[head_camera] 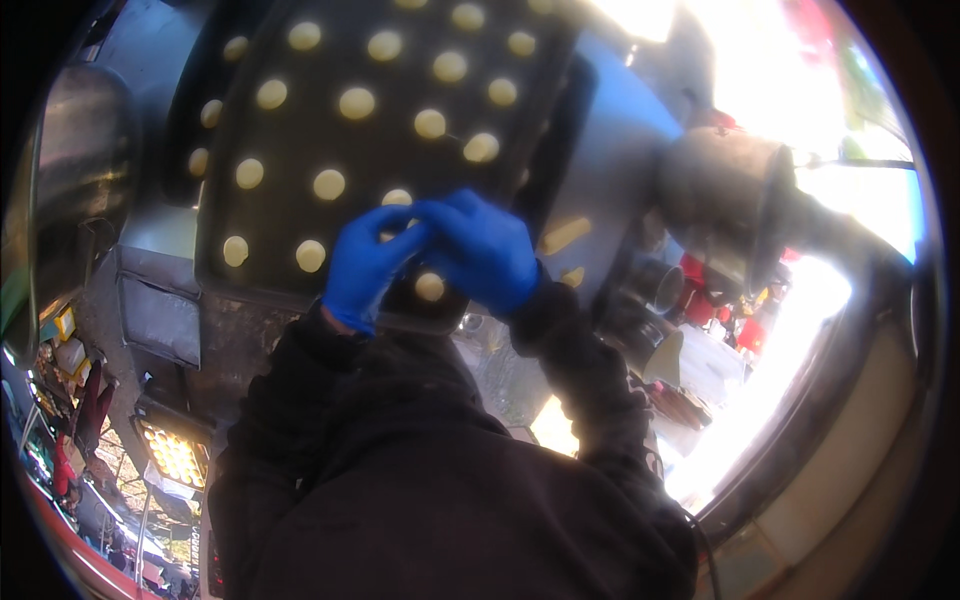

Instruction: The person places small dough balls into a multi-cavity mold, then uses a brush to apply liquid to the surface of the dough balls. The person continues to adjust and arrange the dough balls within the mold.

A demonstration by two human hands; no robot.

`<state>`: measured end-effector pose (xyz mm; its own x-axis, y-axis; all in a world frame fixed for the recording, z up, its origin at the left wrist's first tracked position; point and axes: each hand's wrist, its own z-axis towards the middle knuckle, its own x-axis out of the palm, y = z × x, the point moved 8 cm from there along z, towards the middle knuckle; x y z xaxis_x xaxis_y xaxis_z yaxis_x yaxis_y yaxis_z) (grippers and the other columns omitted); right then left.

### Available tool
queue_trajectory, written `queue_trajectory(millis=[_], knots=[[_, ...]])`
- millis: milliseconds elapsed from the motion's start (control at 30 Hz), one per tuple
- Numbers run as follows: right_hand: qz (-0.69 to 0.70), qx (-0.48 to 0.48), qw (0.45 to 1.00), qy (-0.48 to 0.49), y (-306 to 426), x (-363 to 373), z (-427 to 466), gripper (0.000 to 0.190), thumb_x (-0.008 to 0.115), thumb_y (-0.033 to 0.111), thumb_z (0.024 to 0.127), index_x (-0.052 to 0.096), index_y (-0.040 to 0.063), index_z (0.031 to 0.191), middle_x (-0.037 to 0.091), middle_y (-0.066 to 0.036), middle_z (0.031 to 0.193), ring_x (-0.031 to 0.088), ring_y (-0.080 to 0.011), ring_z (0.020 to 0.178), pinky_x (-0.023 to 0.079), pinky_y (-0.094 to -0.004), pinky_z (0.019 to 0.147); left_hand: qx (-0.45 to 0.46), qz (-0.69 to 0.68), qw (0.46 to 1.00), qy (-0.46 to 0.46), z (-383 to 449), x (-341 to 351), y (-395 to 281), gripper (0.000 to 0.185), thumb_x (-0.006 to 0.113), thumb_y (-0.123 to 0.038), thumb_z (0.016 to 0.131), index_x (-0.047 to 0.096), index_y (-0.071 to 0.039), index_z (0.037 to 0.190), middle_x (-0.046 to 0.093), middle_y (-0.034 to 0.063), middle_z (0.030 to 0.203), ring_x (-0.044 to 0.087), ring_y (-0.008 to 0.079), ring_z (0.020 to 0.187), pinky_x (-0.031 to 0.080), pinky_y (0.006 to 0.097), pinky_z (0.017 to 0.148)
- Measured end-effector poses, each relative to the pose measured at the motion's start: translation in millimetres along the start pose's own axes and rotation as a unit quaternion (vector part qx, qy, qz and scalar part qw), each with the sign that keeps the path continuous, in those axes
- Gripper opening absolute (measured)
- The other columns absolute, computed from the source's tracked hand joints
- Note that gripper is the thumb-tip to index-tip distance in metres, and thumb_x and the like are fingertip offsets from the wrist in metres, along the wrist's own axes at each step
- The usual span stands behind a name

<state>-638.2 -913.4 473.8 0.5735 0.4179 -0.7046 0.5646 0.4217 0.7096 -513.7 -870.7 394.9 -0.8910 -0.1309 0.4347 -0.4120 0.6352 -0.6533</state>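
Observation:
Both my hands wear blue gloves and meet above the near part of a dark baking tray (300, 139). My left hand (369, 262) curls its thumb and forefinger towards the fingertips of my right hand (480, 251). A tiny pale bit shows where the fingers join; whether they pinch dough is hidden. Pale round dough pieces (328, 184) sit in spaced rows across the tray. One dough round (430, 286) lies just below my right hand, near the tray's front edge. Another dough round (396, 198) is partly covered by my fingers.
Another dark tray (187, 135) with dough rounds sits partly under the first, at left. Elongated dough pieces (566, 235) lie on the metal table right of my hand. A large metal pot (720, 202) stands further right. Lower left, a lit tray (174, 452) holds yellow rounds.

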Motion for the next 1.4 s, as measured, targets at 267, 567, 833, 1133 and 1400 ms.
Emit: queue_trajectory(millis=[267, 567, 833, 1133, 1400], knots=[[-0.168, 0.119, 0.967, -0.148, -81.3, -24.8, 16.0, 0.022, 0.077, 0.018, 0.085, 0.068, 0.011, 0.104, 0.065, -0.012, 0.098, 0.069, -0.0325, 0.083, 0.057, -0.0389, 0.069, 0.000, -0.010, 0.999, -0.036, 2.3, -17.9, 8.3, 0.023, 0.072, -0.023, 0.094, 0.072, -0.005, 0.109, 0.066, -0.0003, 0.081, 0.060, 0.0065, 0.070, 0.043, 0.0203, 0.060], [-0.203, 0.109, 0.960, -0.163, -93.1, -14.7, 16.4, 0.018, 0.074, 0.019, 0.086, 0.067, 0.008, 0.098, 0.065, -0.013, 0.095, 0.069, -0.0327, 0.079, 0.056, -0.0399, 0.067, -0.015, -0.013, 0.999, -0.046, -0.9, -18.7, 8.1, 0.024, 0.073, -0.025, 0.094, 0.073, -0.007, 0.109, 0.067, -0.0005, 0.082, 0.062, 0.0069, 0.074, 0.043, 0.0220, 0.063], [-0.206, 0.113, 0.957, -0.171, -102.0, -22.3, 4.3, 0.020, 0.072, 0.018, 0.088, 0.068, 0.008, 0.104, 0.065, -0.014, 0.096, 0.068, -0.0343, 0.080, 0.056, -0.0412, 0.068, -0.012, -0.015, 0.999, -0.041, 1.7, -19.7, 7.7, 0.024, 0.073, -0.025, 0.093, 0.072, -0.007, 0.110, 0.067, -0.0007, 0.084, 0.062, 0.0076, 0.076, 0.044, 0.0231, 0.065], [-0.184, 0.097, 0.963, -0.173, -107.9, -24.6, -2.1, 0.022, 0.070, 0.016, 0.091, 0.069, 0.007, 0.111, 0.067, -0.015, 0.097, 0.068, -0.0341, 0.081, 0.056, -0.0401, 0.069, -0.020, -0.024, 0.998, -0.045, 2.1, -13.6, 7.5, 0.026, 0.073, -0.025, 0.094, 0.072, -0.006, 0.112, 0.069, -0.0001, 0.090, 0.063, 0.0078, 0.079, 0.044, 0.0228, 0.068], [0.001, 0.024, 0.999, -0.044, -27.0, -13.8, 1.3, 0.034, 0.079, 0.020, 0.087, 0.069, 0.008, 0.117, 0.068, -0.013, 0.104, 0.070, -0.0334, 0.092, 0.058, -0.0391, 0.076, -0.044, -0.058, 0.996, -0.049, 0.1, -5.5, 7.7, 0.031, 0.061, -0.034, 0.102, 0.069, -0.007, 0.114, 0.066, -0.0002, 0.090, 0.060, 0.0087, 0.078, 0.045, 0.0239, 0.067]])
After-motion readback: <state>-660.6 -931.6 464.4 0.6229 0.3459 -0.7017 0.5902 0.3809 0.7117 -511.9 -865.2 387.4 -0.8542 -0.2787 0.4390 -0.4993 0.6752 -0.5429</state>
